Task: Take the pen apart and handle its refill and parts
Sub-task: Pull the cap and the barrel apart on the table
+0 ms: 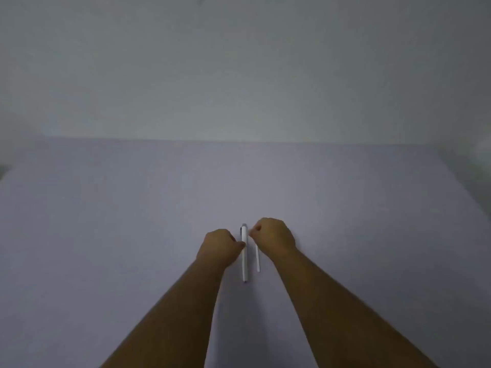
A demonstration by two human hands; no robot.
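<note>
**Two hands at a white pen, its refill lying beside it**

No brand, label or writing can be read anywhere; the picture is dim and soft, and the pen [244,252] shows only as a plain white barrel with a small dark clip at its far end. It lies lengthwise, near to far, on the pale lilac counter [106,221], in the middle of the scene.

The left hand [221,244] is curled, its fingertips pressed against the left side of the barrel about a third of the way down from the far end. The right hand [273,235] is also curled, fingers drawn together at the right side of the pen's far end; whether it pinches the barrel itself or some small part cannot be told.

A thin white refill [257,257] lies just right of the pen, roughly parallel to it and apart from it, its far end hidden under the right hand.

Behind the counter stands a bare grey wall [239,62]
</note>
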